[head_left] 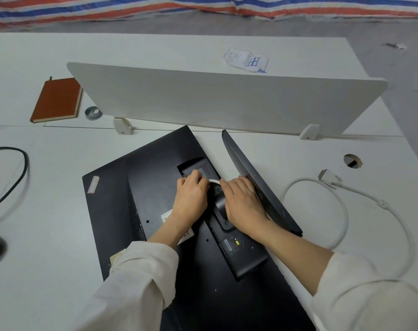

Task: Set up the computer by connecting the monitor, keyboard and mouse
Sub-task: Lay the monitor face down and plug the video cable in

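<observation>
A black monitor [122,201] lies face down on the white desk [48,235], its back panel up. Its stand neck [221,206] and flat base [258,185] rise from the middle of the back. My left hand [191,194] pinches a white cable end [214,181] at the recessed port area. My right hand [243,201] is wrapped around the stand neck, against the base. A white video cable [341,211] loops across the desk to the right, with its free connector [328,176] lying loose.
A white divider panel [215,101] stands across the desk behind the monitor. A brown notebook [56,100] and a grey tape roll [93,113] lie at the back left. Black cables [17,177] curl at the left edge. A cable hole [352,161] opens at the right.
</observation>
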`<state>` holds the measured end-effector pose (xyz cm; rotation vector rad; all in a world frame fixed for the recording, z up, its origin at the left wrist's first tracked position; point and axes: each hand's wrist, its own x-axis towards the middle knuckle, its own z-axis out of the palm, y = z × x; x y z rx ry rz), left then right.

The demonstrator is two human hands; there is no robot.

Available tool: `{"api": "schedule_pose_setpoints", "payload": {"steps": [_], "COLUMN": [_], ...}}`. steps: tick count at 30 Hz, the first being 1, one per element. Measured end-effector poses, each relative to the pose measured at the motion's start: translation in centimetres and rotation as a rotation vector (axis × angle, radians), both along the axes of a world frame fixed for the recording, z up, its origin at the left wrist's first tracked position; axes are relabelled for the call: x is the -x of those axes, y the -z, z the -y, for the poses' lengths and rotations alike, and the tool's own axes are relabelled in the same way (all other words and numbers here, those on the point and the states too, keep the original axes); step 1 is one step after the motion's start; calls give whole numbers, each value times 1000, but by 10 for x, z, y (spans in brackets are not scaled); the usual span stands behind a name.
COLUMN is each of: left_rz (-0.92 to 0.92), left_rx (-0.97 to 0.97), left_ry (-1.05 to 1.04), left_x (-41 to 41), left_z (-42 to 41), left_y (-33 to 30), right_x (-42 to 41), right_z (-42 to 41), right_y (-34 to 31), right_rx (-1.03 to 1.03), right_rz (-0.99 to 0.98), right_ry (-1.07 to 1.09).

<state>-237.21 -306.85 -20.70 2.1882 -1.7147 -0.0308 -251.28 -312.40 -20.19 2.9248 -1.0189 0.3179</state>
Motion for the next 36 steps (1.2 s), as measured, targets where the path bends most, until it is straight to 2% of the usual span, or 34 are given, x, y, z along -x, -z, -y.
{"api": "schedule_pose_setpoints", "payload": {"steps": [7, 13, 18, 21, 23, 29, 33, 36], "left_rz": [-71, 71, -40, -44, 6, 330, 375, 341], "left_rx": [19, -52, -130, -191, -225, -196, -180, -164], "left_ry": [-18, -33, -67, -91, -90, -25, -51, -70], "left_x": [0, 6, -1, -3, -1, 16, 23, 24], "left_z": [0, 3, 7, 13, 15, 6, 5, 5], "left_y": [-2, -5, -9, -15, -17, -19, -22, -18], "right_x": [0, -1, -1, 0, 0, 1, 1, 1], "right_z": [0, -1, -2, -1, -1, 0, -1, -2], "right_y": [-1, -4, -5, -6, -8, -8, -10, -10], "right_rx": [5, -21, -29, -45, -64, -102, -94, -119], "right_rz": [20, 13, -7, -27, -31, -55, -42, -34], "right_ry": [-6, 7, 13, 8, 7, 3, 17, 27]}}
